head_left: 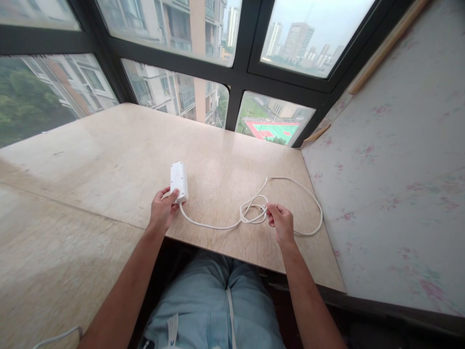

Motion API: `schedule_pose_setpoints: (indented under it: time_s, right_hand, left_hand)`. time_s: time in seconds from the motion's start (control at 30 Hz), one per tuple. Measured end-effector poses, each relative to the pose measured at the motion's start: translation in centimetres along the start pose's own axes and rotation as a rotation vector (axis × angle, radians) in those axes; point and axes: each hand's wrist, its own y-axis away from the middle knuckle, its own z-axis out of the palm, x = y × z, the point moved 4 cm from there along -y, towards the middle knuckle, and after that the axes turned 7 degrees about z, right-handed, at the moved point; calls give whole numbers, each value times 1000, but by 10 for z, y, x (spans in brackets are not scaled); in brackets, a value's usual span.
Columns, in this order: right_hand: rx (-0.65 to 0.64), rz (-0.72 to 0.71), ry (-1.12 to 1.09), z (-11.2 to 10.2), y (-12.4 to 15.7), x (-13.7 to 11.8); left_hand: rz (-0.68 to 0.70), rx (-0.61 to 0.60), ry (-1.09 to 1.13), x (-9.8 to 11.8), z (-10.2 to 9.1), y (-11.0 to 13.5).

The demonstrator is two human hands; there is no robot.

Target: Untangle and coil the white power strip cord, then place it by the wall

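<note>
A white power strip (177, 175) is in my left hand (164, 207), its screwed back face turned up toward me and my thumb on its near end. From that end a white cord (210, 226) runs right across the stone sill. The cord lies in a loose tangle of loops (250, 213) left of my right hand (280, 219). Thumb and fingers of that hand pinch the cord at the right side of the loops. Beyond it, the cord makes a wide loop toward the wall. The cord's far end is hidden or cannot be made out.
The beige stone sill (109, 150) has a seam on the left and a front edge over my legs. Dark-framed windows (232, 106) close off the back. A flowered papered wall (381, 194) bounds the right. Another pale cable (60, 336) lies at the lower left.
</note>
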Motion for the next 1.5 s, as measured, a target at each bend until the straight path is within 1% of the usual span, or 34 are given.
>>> schedule_pose_setpoints:
  time_s: [0.13, 0.23, 0.33, 0.43, 0.5, 0.57, 0.67, 0.7, 0.77, 0.93, 1.1, 1.2, 1.33, 1.5]
  right_hand:
    - [-62, -8, 46, -5, 4, 4]
    - [-91, -6, 107, -11, 6, 8]
    - [-117, -2, 170, -15, 9, 12]
    - [-156, 2, 214, -16, 13, 15]
    - [-189, 1, 227, -14, 16, 15]
    - [-214, -5, 225, -12, 20, 15]
    - [-236, -14, 218, -8, 25, 13]
    - [-245, -18, 219, -6, 26, 12]
    - [-263, -34, 228, -2, 28, 11]
    - [-271, -63, 221, 7, 28, 10]
    - [-261, -62, 218, 9, 28, 9]
    - [-265, -71, 217, 8, 28, 9]
    - [-268, -80, 205, 5, 30, 10]
    - [-237, -60, 185, -5, 31, 16]
  left_hand:
    - [2, 20, -111, -7, 2, 0]
    - [12, 7, -191, -10, 3, -2]
    - [16, -38, -286, -11, 2, -6]
    - [-14, -128, -446, -11, 4, -10]
    - [-33, -196, -615, -8, 5, -13]
    - [-17, -262, -857, -4, 8, -15]
    - [96, -333, -1277, 7, 15, -16]
    - [135, -347, -1385, 9, 18, -15]
    - [174, -361, -1519, 12, 23, -12]
    - [160, -358, -1644, 10, 34, -6]
    - [189, -336, -1678, 5, 41, -4]
    - [214, -323, -1671, 4, 41, -3]
    - [231, -336, -1709, 6, 39, 1]
    - [258, -298, -1690, 15, 33, 17]
